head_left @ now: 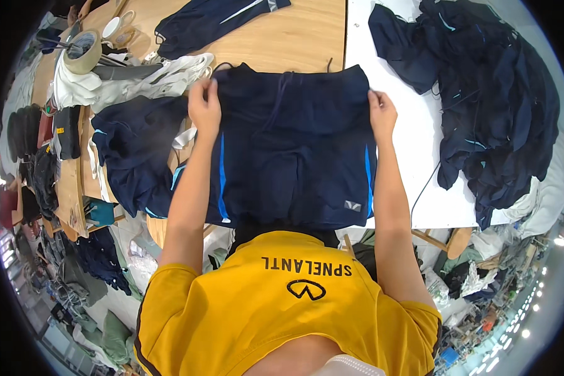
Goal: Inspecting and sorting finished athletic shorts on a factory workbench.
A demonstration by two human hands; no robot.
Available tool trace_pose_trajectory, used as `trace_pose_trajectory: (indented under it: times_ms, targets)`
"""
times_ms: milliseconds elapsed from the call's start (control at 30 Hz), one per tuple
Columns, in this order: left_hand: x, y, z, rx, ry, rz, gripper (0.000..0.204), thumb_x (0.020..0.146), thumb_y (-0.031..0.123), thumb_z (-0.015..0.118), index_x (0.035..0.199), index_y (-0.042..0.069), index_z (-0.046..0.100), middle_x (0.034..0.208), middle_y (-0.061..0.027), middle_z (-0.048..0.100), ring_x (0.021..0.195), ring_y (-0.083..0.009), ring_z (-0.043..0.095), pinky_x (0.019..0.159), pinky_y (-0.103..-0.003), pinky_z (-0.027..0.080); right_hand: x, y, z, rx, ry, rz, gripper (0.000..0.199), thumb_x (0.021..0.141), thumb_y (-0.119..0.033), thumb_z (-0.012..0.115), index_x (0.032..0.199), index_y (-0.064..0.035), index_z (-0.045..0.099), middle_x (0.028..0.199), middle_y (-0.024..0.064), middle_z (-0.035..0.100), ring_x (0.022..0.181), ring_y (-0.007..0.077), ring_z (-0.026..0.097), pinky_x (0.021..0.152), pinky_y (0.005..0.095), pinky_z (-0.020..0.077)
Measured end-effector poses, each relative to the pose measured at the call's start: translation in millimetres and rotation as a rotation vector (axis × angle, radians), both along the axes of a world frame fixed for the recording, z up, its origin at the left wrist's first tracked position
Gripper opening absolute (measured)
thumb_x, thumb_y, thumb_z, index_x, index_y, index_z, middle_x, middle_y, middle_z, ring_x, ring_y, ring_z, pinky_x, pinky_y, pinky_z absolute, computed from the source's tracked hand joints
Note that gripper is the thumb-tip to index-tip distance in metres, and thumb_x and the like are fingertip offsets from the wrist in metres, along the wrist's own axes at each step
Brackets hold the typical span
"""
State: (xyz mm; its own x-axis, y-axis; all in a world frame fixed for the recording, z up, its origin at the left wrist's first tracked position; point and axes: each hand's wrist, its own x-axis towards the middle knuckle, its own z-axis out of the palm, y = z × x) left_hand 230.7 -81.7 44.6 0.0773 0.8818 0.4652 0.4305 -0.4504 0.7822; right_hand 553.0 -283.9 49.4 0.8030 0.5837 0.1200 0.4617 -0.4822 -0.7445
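Leftmost, a crumpled navy fabric garment with light-blue trim (138, 147) lies on the pale wooden tabletop (310, 37). Next, the left hand (205, 106) has its fingers nearly closed, pinching the upper left edge of navy cloth shorts with blue side stripes (263, 163), spread flat before the person. The right hand (382, 114) pinches their upper right edge, fingers curled. Rightmost sits a heap of navy garments (495, 106).

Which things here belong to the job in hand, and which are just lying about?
In the job:
- navy shorts, spread flat
- left hand and right hand, at the waistband's two ends

Apparently lying about:
- navy garment pile, right
- navy garment, left
- white cloth, upper left
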Motion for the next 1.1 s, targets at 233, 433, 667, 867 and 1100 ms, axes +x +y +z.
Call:
trace_pose_trajectory:
  times_ms: [233, 433, 667, 867, 1100]
  targets:
    - [35, 23, -17, -0.033, 0.656, -0.018, 0.056, 0.085, 0.042, 0.054, 0.135, 0.024, 0.037, 0.138, -0.0220, 0.028, 0.125, -0.0438, 0.027, 0.094, -0.065, 0.023, 21, 32, -28, -0.168, -0.227, 0.015, 0.051, 0.081, -0.040, 0.060, 0.123, -0.0138, 0.051, 0.112, 0.0192, 0.054, 0.103, 0.0363, 0.052, 0.087, 0.0432, 0.0425]
    - [17, -143, -26, 0.057, 0.850, -0.397, 0.054, 0.084, 0.041, 0.051, 0.135, 0.027, 0.040, 0.144, -0.0239, 0.020, 0.133, -0.0436, 0.016, 0.092, -0.074, 0.007, -84, -70, -19, -0.188, -0.433, 0.049, 0.053, 0.085, -0.032, 0.055, 0.133, -0.0125, 0.041, 0.135, 0.0271, 0.031, 0.119, 0.0422, 0.036, 0.099, 0.0504, 0.0257]
    - [-72, -207, -75, -0.077, 1.136, -0.558, 0.055, 0.083, 0.041, 0.053, 0.135, 0.026, 0.040, 0.146, -0.0219, 0.016, 0.136, -0.0373, 0.014, 0.098, -0.070, 0.005, -95, -175, -64, -0.393, -0.375, 0.265, 0.053, 0.082, -0.036, 0.058, 0.131, -0.0180, 0.045, 0.141, 0.0189, 0.029, 0.126, 0.0375, 0.032, 0.101, 0.0524, 0.0225]
    - [-32, -221, -46, -0.102, 0.914, -0.248, 0.054, 0.089, 0.030, 0.047, 0.139, 0.012, 0.033, 0.147, -0.0252, 0.010, 0.136, -0.0390, 0.011, 0.103, -0.062, 0.003, 48, -99, -52, -0.096, -0.427, 0.046, 0.044, 0.077, -0.022, 0.063, 0.119, -0.0216, 0.053, 0.133, 0.0208, 0.033, 0.116, 0.0386, 0.037, 0.095, 0.0492, 0.0294]
    - [66, -282, 2, -0.347, 0.399, -0.101, 0.033, 0.085, 0.009, 0.054, 0.117, 0.005, 0.056, 0.137, -0.0185, 0.038, 0.122, -0.0335, 0.040, 0.101, -0.037, 0.031, 221, -7, -53, -0.289, -0.124, 0.047, 0.086, 0.072, -0.014, 0.065, 0.142, -0.0194, 0.015, 0.117, 0.0184, 0.054, 0.093, 0.0372, 0.059, 0.082, 0.0439, 0.0465]
